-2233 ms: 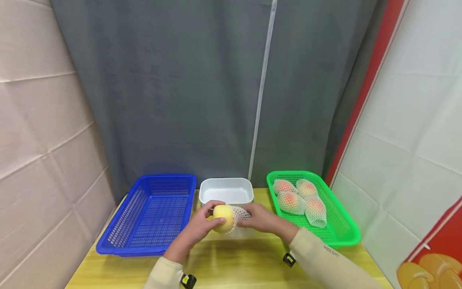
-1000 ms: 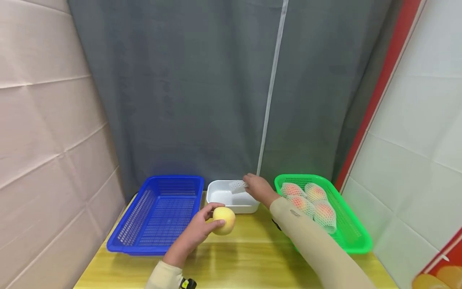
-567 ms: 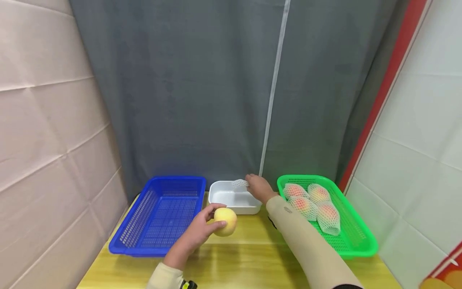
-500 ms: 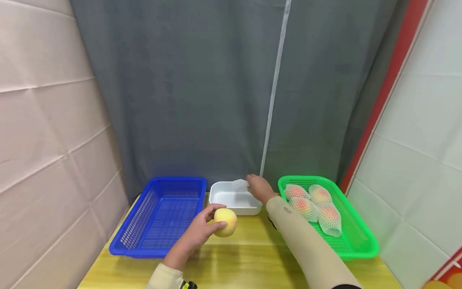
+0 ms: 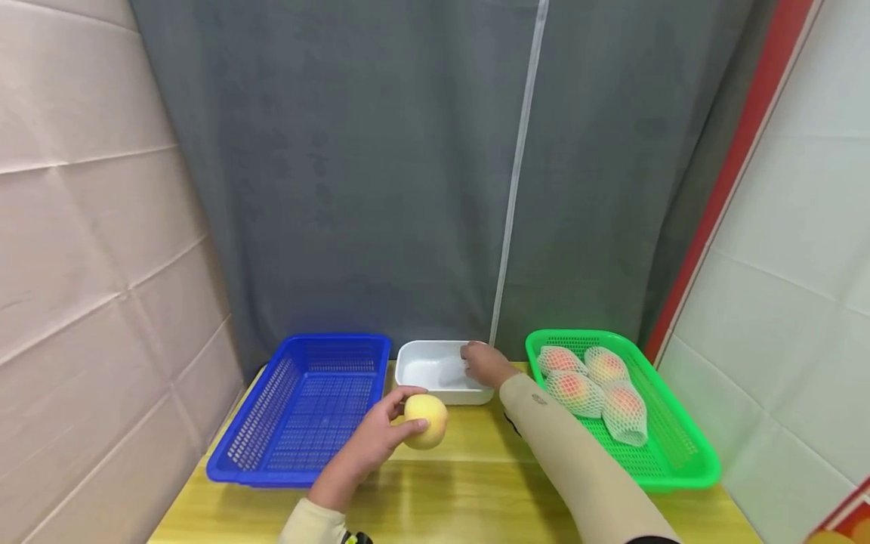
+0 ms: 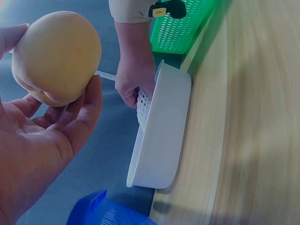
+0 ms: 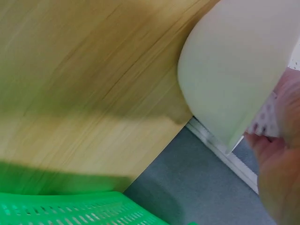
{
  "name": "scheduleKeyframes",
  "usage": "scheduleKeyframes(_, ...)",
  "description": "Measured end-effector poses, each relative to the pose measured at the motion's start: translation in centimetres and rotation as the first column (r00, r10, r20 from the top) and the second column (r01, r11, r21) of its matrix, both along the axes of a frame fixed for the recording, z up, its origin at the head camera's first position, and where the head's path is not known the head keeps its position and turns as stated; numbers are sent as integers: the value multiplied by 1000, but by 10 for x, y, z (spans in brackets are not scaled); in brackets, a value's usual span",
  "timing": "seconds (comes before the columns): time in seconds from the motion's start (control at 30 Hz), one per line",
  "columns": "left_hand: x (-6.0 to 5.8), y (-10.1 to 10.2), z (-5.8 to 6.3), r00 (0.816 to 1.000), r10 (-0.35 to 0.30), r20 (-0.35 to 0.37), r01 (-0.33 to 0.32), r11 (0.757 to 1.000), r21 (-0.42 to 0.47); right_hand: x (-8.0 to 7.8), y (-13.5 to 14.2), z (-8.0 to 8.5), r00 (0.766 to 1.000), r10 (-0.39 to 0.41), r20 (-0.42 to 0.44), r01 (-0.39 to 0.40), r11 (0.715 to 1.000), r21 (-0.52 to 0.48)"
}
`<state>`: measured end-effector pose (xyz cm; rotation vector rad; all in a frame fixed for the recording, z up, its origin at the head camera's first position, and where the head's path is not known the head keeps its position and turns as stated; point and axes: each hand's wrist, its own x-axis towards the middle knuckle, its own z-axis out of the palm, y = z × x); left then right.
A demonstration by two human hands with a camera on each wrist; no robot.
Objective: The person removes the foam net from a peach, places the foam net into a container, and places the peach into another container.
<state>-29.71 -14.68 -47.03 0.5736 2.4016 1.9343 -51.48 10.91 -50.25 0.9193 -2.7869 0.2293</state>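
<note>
My left hand [image 5: 382,432] holds a yellow peach [image 5: 426,421] between thumb and fingers, above the front of the table. Seen from the left wrist, the peach [image 6: 58,56] is bare and the palm [image 6: 33,154] lies beneath it. My right hand [image 5: 486,364] reaches over the right side of a white plastic tub [image 5: 445,397]. A white foam fruit net [image 6: 143,107] hangs from the right hand's curled fingers, its lower end going down behind the tub's rim. Part of that net [image 7: 266,119] also shows beside the tub wall in the right wrist view.
A blue mesh basket [image 5: 227,453] stands left of the tub, with no fruit visible in it. On the right is a green mesh basket [image 5: 669,423] holding several netted peaches [image 5: 571,389]. Behind the wooden table [image 5: 435,499] hangs a grey curtain [image 5: 374,189].
The foam net has come off the peach in the right hand, which carried it over to the white tub and has now lowered it inside. The left hand keeps its hold on the peach.
</note>
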Motion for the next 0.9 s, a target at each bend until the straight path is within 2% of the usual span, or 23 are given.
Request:
scheduleKeyframes(0.17,-1,0,0,1000,0,3,0,1000,0,0,-2,2,993,34,110,-33,999,-9)
scheduleKeyframes(0.3,-1,-1,-1,1000,-5,4,5,1000,1,1,-3,2,982,22,186,-20,1000,-14)
scheduleKeyframes(0.9,-2,-5,-1,1000,-10,-8,10,1000,-5,-3,-12,-5,967,-74,245,70,997,22)
